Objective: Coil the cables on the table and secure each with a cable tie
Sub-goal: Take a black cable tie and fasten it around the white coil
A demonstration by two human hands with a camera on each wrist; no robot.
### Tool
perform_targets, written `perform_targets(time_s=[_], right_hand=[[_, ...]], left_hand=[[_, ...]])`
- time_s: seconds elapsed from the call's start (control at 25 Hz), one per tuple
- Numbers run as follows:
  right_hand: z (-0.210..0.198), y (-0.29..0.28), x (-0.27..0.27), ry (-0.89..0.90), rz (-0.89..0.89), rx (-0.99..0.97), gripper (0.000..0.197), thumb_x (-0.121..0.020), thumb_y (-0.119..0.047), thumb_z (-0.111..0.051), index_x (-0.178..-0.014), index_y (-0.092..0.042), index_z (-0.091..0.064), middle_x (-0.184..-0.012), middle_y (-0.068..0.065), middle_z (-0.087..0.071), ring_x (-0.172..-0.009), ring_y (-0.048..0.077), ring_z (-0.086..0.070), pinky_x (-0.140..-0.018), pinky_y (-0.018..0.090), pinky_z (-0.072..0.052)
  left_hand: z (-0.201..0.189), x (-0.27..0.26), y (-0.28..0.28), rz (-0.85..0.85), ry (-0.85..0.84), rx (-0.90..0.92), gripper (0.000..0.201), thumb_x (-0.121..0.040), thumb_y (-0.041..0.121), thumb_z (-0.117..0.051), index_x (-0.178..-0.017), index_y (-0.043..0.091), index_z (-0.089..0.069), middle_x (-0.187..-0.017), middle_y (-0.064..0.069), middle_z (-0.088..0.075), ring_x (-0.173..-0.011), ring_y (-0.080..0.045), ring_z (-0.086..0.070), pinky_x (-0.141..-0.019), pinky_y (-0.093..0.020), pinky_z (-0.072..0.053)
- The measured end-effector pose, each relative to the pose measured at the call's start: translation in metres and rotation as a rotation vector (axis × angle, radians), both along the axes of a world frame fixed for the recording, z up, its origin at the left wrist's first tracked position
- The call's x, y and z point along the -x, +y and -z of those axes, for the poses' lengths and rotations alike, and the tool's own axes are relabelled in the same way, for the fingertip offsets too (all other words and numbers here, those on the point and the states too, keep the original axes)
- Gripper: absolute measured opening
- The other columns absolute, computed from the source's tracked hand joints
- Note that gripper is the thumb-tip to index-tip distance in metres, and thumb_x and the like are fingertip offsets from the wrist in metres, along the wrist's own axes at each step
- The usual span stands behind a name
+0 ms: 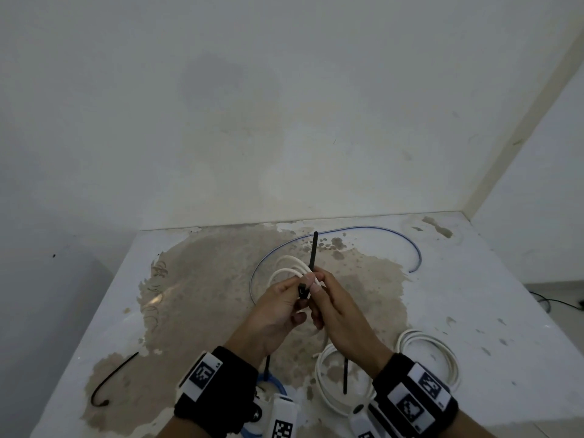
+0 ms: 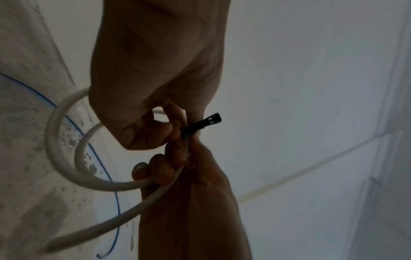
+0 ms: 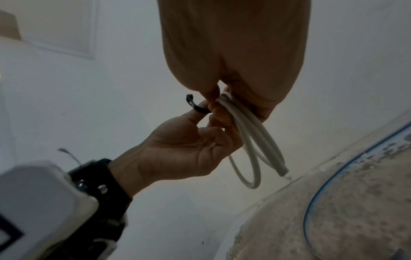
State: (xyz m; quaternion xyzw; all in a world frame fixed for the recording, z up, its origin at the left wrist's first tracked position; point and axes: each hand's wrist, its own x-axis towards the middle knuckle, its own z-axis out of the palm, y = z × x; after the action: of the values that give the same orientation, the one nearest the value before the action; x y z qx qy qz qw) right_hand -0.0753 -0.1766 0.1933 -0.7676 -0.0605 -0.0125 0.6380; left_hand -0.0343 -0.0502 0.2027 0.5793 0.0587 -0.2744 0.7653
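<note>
White cable coil [image 1: 292, 267] in both fists

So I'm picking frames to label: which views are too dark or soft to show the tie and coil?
Head view: evenly lit, edges bent by the wide lens; the tie and white coil read clearly. Left wrist view: backlit, left hand and right hand nearly silhouettes, coil soft. Right wrist view: dim and slightly soft, yet the coil strands stay distinct.

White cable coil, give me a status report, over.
Both hands up off the table: left hand and right hand pinch white cable coil and black cable tie. Tie not looped shut. Nothing obstructing.
</note>
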Motion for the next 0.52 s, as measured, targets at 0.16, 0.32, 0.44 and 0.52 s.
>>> perform_targets(time_s=[0.16, 0.32, 0.44, 0.52], right_hand=[[0.001, -0.011, 0.000, 0.093, -0.078, -0.076, 0.030, -0.108, -0.018, -0.037, -0.132, -0.026, -0.053, -0.069, -0.001, -0.056, -0.059, 0.017, -0.051, -0.059, 0.034, -0.046], [-0.004, -0.012, 0.004, 0.215, -0.054, -0.240, 0.034, -0.109, -0.031, -0.028, -0.135, -0.039, -0.049, -0.066, 0.005, -0.050, -0.048, 0.016, -0.039, -0.048, 0.029, -0.035], [0.002, -0.007, 0.004, 0.073, 0.035, -0.169, 0.030, -0.108, -0.034, -0.031, -0.125, -0.026, -0.054, -0.064, 0.006, -0.043, -0.049, 0.020, -0.032, -0.043, 0.026, -0.027], [0.009, -0.003, 0.001, 0.035, 0.147, -0.168, 0.026, -0.108, -0.030, -0.035, -0.112, -0.020, -0.058, -0.062, -0.004, -0.047, -0.050, 0.015, -0.037, -0.045, 0.023, -0.030]], left_hand=[[-0.004, 0.000, 0.005, 0.117, 0.068, -0.040, 0.022, -0.093, 0.029, -0.060, -0.095, 0.014, -0.076, -0.067, -0.006, -0.059, -0.060, -0.013, -0.054, -0.052, -0.022, -0.034], [-0.005, 0.001, 0.008, 0.221, 0.105, -0.107, 0.023, -0.089, 0.037, -0.064, -0.084, 0.015, -0.072, -0.073, -0.002, -0.060, -0.069, -0.011, -0.051, -0.054, -0.021, -0.035], [-0.006, 0.003, 0.004, 0.203, 0.115, -0.090, 0.022, -0.090, 0.035, -0.064, -0.083, 0.014, -0.065, -0.072, -0.002, -0.060, -0.064, -0.009, -0.051, -0.054, -0.021, -0.038], [-0.009, 0.007, -0.004, 0.151, 0.135, -0.023, 0.020, -0.093, 0.030, -0.060, -0.092, 0.011, -0.064, -0.073, -0.004, -0.061, -0.065, -0.011, -0.053, -0.058, -0.022, -0.043]])
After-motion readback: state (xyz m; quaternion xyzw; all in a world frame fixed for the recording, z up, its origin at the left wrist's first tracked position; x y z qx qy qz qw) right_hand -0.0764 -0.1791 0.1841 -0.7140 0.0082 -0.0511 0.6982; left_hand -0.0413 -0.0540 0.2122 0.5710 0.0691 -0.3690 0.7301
